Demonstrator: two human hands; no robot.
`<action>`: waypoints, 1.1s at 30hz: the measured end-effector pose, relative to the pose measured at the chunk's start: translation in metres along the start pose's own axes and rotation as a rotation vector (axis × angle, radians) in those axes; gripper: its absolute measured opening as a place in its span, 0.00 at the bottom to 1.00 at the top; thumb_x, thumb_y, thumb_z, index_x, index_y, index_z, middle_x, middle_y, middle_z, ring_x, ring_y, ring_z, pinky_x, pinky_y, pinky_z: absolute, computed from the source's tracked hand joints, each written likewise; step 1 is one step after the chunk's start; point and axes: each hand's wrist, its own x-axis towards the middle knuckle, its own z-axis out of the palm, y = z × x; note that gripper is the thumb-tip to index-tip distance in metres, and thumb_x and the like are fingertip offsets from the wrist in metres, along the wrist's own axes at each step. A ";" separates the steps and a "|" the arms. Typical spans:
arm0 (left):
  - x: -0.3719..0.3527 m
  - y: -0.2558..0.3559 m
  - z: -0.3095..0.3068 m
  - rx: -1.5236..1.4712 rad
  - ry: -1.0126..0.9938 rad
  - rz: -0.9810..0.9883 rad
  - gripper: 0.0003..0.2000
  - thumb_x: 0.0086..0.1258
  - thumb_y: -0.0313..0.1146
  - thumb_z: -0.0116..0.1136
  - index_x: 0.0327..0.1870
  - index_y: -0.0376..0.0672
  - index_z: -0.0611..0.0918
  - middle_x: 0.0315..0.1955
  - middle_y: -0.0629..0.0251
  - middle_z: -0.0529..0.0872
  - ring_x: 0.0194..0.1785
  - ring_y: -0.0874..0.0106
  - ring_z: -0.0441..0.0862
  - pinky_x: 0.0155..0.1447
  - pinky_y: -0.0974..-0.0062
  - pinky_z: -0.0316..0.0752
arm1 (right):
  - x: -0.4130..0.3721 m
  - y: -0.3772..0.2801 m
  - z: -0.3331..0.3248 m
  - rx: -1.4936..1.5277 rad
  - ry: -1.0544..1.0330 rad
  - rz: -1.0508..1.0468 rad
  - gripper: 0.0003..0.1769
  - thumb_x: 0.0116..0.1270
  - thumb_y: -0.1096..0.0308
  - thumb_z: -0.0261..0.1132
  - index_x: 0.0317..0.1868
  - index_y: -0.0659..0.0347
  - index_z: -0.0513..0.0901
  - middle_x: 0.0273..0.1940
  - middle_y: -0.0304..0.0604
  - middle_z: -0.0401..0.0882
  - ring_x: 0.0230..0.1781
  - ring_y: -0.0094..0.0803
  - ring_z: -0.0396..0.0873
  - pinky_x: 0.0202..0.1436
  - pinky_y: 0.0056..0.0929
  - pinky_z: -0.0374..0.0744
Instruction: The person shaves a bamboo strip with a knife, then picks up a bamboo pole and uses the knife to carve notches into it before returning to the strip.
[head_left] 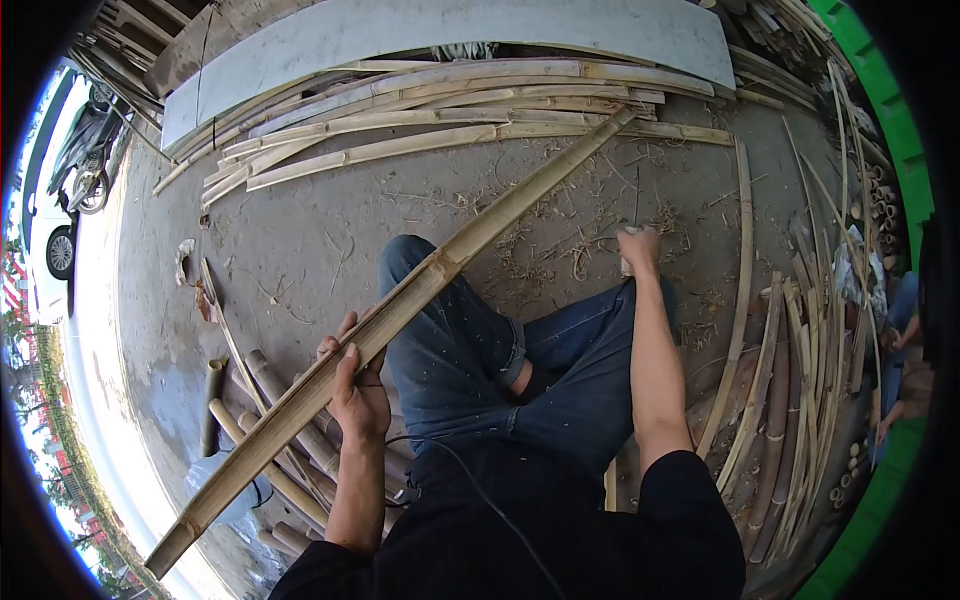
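Note:
A long split bamboo piece point(440, 268) lies slanted across my raised knee, its hollow side facing up. My left hand point(358, 395) is closed around its lower part, thumb on the near edge. Off to the right, above my other knee, my right hand point(638, 248) is closed on the handle of a knife point(637, 200), whose thin blade points away from me. The knife is apart from the bamboo. Thin curled shavings point(580, 255) lie on the floor between the bamboo and my right hand.
Split bamboo strips point(400, 118) lie ahead beside a long grey board point(450, 30). More strips point(800, 370) and poles point(775, 420) are at the right, with another person's hand point(888, 338) beyond. Bamboo poles point(290, 400) and a plastic container point(225, 485) are at the left.

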 end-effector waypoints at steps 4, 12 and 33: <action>0.001 -0.005 -0.003 0.000 0.053 -0.042 0.12 0.73 0.23 0.54 0.53 0.50 0.73 0.69 0.49 0.71 0.76 0.51 0.65 0.77 0.53 0.68 | -0.102 -0.084 -0.046 0.135 -0.134 -0.242 0.19 0.53 0.62 0.71 0.41 0.67 0.84 0.37 0.59 0.86 0.42 0.54 0.86 0.47 0.45 0.81; 0.012 -0.004 -0.012 0.268 -0.251 0.091 0.09 0.76 0.24 0.55 0.50 0.51 0.72 0.70 0.52 0.71 0.77 0.50 0.63 0.77 0.50 0.65 | -0.244 -0.175 -0.076 0.143 -0.447 -0.739 0.14 0.54 0.67 0.69 0.38 0.65 0.80 0.29 0.59 0.83 0.35 0.59 0.84 0.42 0.47 0.81; 0.012 -0.006 0.002 0.400 -0.418 0.264 0.06 0.76 0.22 0.54 0.45 0.44 0.71 0.66 0.41 0.75 0.72 0.44 0.69 0.76 0.41 0.62 | -0.240 -0.189 -0.058 -0.136 -0.338 -0.677 0.13 0.56 0.66 0.67 0.42 0.59 0.84 0.33 0.59 0.85 0.40 0.60 0.85 0.46 0.53 0.82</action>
